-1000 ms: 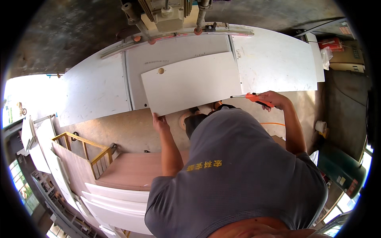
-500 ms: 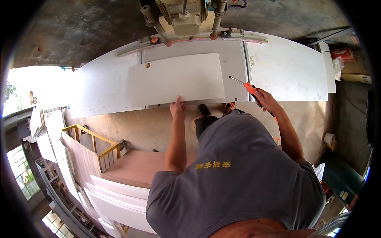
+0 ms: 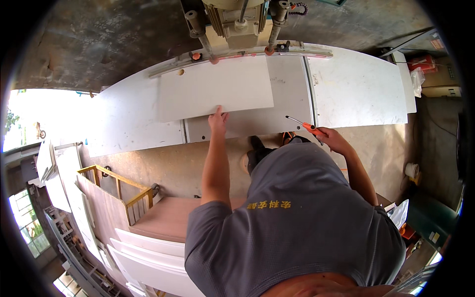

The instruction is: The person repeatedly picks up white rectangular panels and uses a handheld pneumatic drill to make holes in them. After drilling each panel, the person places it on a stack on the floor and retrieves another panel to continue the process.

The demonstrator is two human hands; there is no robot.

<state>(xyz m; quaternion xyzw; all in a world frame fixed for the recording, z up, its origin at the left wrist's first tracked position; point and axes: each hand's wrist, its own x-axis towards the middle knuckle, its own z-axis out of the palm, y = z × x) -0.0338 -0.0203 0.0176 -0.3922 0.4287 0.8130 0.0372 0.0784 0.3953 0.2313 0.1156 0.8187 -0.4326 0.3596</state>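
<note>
A white rectangular panel (image 3: 217, 89) with one round hole near its far left corner lies flat on the work table (image 3: 363, 86). Its far edge reaches the metal fence (image 3: 242, 53) under the machine. My left hand (image 3: 218, 120) is at the panel's near edge, one finger stretched over the top face and the others bent. In my right hand (image 3: 332, 140), closed round its body, is an orange air blow gun (image 3: 309, 126) with a thin metal nozzle and dark tip. It is held above the table's near edge, right of the panel, and its nozzle points far left.
A machine with a large motor (image 3: 237, 24) and two posts overhangs the fence. Stops with knobs (image 3: 196, 56) sit along it. Behind me on the left are a cart with a yellow frame (image 3: 118, 173) and a stack of white boards (image 3: 148, 257). A white roll (image 3: 411, 170) lies at right.
The panel has slid away from me toward the fence, with my left hand following it forward. My right hand and the blow gun have dropped slightly nearer to me.
</note>
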